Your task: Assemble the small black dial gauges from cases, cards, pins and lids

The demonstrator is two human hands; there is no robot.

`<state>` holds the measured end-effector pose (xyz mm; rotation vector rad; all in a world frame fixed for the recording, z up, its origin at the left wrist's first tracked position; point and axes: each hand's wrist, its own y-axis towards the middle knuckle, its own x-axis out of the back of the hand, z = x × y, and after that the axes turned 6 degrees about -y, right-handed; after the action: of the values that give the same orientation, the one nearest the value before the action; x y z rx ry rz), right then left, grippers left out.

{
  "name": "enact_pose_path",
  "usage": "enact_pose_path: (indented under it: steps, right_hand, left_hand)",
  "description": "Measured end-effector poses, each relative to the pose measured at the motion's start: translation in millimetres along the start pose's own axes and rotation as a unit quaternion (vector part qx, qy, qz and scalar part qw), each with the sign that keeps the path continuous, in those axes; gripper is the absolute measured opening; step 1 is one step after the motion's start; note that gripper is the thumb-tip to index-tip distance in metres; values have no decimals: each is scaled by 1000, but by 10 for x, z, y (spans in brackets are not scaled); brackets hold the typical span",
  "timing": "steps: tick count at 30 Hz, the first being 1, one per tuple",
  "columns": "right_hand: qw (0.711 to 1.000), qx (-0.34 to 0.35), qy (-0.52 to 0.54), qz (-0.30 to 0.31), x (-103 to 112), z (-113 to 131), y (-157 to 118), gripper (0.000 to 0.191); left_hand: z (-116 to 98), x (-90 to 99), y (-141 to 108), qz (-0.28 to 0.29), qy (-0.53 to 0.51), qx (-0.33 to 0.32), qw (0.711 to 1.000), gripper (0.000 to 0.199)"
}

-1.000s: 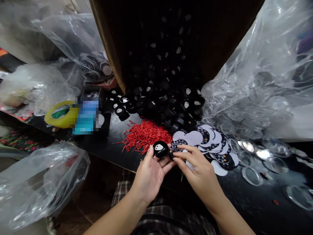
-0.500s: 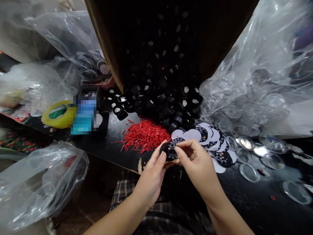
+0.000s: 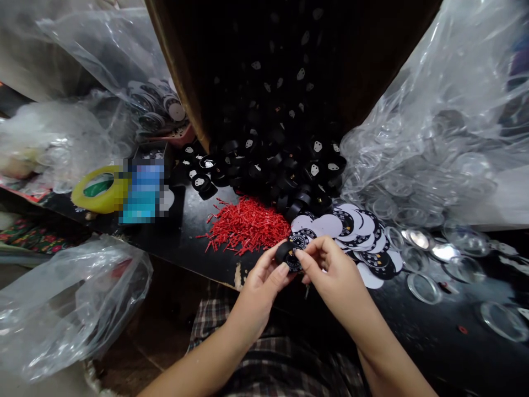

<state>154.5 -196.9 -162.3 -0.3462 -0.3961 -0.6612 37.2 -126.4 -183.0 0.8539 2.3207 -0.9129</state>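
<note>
A small round black housing (image 3: 284, 252) with a printed black dial face (image 3: 294, 261) on its front is held over the table's front edge. My left hand (image 3: 264, 278) grips it from the left, thumb at its lower rim. The fingers of my right hand (image 3: 326, 267) pinch at the dial's right side. Just behind lies a heap of thin red pieces (image 3: 248, 223). To the right of it, white and black printed discs (image 3: 363, 234) are spread in overlapping layers. Many black housings (image 3: 285, 176) pile up behind, spilling from a dark box.
Clear plastic bags (image 3: 438, 143) and transparent rings (image 3: 424, 288) are at the right. A yellow tape roll (image 3: 99, 190) lies at the left beside a blurred blue patch. Another clear bag (image 3: 70, 309) hangs at the lower left. The large box's wall (image 3: 177, 71) rises behind.
The black housing has tilted in my left hand, so its side wall shows more. My right fingers have shifted slightly on the dial. The view has moved a little.
</note>
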Motion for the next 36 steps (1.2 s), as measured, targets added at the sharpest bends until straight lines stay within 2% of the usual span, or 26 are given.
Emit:
enact_pose_path:
  steps: [3, 6, 9, 12, 14, 16, 19, 21, 24, 31, 36]
  right_hand:
    - [998, 23, -52, 17, 9, -76, -7, 26]
    - [999, 23, -13, 32, -7, -182, -100, 21]
    - [999, 20, 2, 38, 0, -242, -227, 18]
    - [993, 81, -53, 71, 31, -227, -232, 15]
    - [977, 137, -151, 61, 22, -188, -134, 16]
    - [946, 164, -278, 37, -32, -133, 6, 18]
    - [896, 160, -414, 30, -167, -33, 188, 13]
    - [877, 144, -458, 34, -240, 30, 254, 12]
    - [873, 123, -470, 46, -274, 76, 279, 14]
    - [899, 123, -419, 31, -187, -9, 149, 7]
    - [889, 123, -439, 33, -225, -14, 119, 11]
  left_hand:
    - [15, 15, 7, 3, 43, -13, 999, 28]
    - [1, 34, -37, 14, 117, -10, 993, 24]
    - [-56, 86, -121, 48, 217, -32, 974, 27]
    - [-136, 176, -170, 35, 256, -42, 965, 26]
    - [-180, 233, -165, -15, 228, -40, 973, 25]
    - [-208, 269, -144, -61, 176, -40, 982, 26]
    - [-223, 277, -108, -88, 88, -31, 992, 26]
    - [-221, 261, -89, -93, 42, -22, 995, 25]
    - [-207, 230, -63, -97, -4, -15, 995, 25]
    - [-189, 207, -18, -101, -35, -28, 994, 25]
    - [-193, 210, -3, -100, -36, -23, 994, 24]
